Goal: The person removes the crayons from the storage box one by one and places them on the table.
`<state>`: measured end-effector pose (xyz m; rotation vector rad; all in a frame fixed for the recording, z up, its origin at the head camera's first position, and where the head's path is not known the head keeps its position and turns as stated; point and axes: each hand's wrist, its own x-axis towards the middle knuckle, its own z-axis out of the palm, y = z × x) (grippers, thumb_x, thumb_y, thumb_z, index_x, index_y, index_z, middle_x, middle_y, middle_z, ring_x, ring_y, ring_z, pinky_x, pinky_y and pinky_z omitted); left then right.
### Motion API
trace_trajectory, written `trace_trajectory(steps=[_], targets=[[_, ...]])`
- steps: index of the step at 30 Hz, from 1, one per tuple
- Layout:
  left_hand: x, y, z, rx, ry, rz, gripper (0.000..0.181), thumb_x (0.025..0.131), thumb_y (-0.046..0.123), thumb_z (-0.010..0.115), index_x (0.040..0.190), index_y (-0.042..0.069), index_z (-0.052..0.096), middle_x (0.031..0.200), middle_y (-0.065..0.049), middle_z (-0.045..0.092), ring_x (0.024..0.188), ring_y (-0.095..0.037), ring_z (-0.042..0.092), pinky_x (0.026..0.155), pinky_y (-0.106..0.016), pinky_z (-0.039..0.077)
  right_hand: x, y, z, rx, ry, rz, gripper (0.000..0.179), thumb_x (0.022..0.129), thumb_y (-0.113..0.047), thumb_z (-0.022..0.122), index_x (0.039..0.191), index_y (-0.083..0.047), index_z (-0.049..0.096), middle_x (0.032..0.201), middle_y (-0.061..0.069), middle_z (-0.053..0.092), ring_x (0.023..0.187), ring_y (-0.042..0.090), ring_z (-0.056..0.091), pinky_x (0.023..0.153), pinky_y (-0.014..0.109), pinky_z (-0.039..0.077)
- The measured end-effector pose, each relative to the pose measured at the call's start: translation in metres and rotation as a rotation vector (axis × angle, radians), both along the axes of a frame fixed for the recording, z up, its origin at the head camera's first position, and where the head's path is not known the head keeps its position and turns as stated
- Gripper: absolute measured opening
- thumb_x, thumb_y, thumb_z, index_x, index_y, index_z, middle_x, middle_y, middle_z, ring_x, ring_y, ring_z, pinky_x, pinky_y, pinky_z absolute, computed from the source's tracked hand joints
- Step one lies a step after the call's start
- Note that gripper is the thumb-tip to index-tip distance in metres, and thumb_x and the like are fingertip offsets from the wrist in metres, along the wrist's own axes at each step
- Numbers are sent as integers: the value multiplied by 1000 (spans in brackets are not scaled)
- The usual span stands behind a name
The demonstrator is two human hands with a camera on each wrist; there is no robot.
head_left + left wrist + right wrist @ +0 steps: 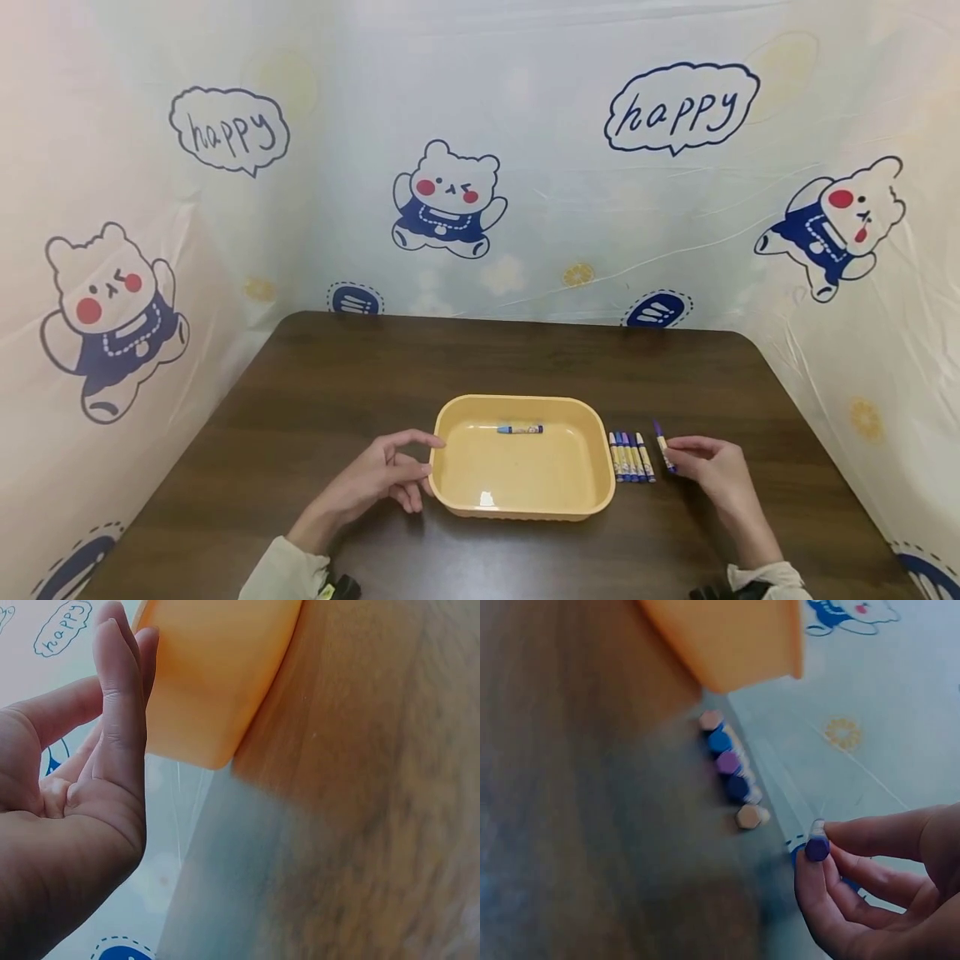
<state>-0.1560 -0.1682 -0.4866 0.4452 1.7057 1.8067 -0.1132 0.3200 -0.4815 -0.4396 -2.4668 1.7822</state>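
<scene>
A yellow plastic basin (525, 510) stands on the table, with one blue-tipped crayon (520, 430) lying inside near its far wall. My left hand (375, 475) holds the basin's left rim, index finger over the edge and thumb against the outside. To the basin's right, my right hand (716, 471) pinches a purple crayon (661, 442) between thumb and fingers; its purple end (818, 848) faces the camera in the right wrist view. Between basin and right hand, several crayons (628, 457) lie side by side in a row, the rightmost slightly apart from the others.
The dark wooden table (360, 367) reaches back to a pale curtain (555, 208) printed with bears and the word happy. The curtain also encloses the left and right sides.
</scene>
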Motion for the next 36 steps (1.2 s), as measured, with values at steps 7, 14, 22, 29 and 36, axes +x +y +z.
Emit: trace_trajectory(steps=[7, 14, 22, 29, 36], targets=[[1, 1, 1, -5, 2, 15, 50, 97, 5, 62, 140, -8, 42, 92, -45, 62, 61, -20, 69, 58, -33, 58, -1, -7, -6, 378, -40, -5, 23, 85, -14, 78, 101, 2, 76, 83, 8, 75, 67, 9, 68, 59, 23, 50], [1, 2, 2, 7, 10, 10, 47, 98, 1, 58, 140, -10, 40, 92, -46, 60, 61, -19, 69, 58, -32, 58, -2, -8, -5, 461, -21, 51, 18, 85, -12, 75, 99, 0, 76, 87, 8, 75, 76, 11, 65, 63, 24, 48], [3, 2, 3, 27, 4, -1, 48, 98, 1, 58, 140, -11, 39, 91, -43, 63, 61, -18, 69, 57, -31, 58, 1, -11, -6, 400, -29, 105, 13, 87, -8, 73, 97, -1, 77, 90, 9, 75, 76, 11, 66, 64, 23, 50], [4, 2, 1, 30, -2, 3, 47, 98, 0, 58, 141, -11, 39, 92, -44, 62, 61, -18, 69, 57, -31, 57, 1, -9, -7, 145, -31, 92, 20, 91, -1, 67, 106, 12, 71, 97, 17, 73, 79, 10, 69, 69, 25, 57], [4, 2, 3, 9, -9, 18, 48, 98, 1, 59, 141, -9, 40, 91, -43, 62, 61, -19, 69, 58, -32, 58, 0, -10, -4, -47, 7, 77, 37, 101, -18, 60, 112, 17, 65, 98, 19, 73, 81, 15, 71, 73, 30, 59]])
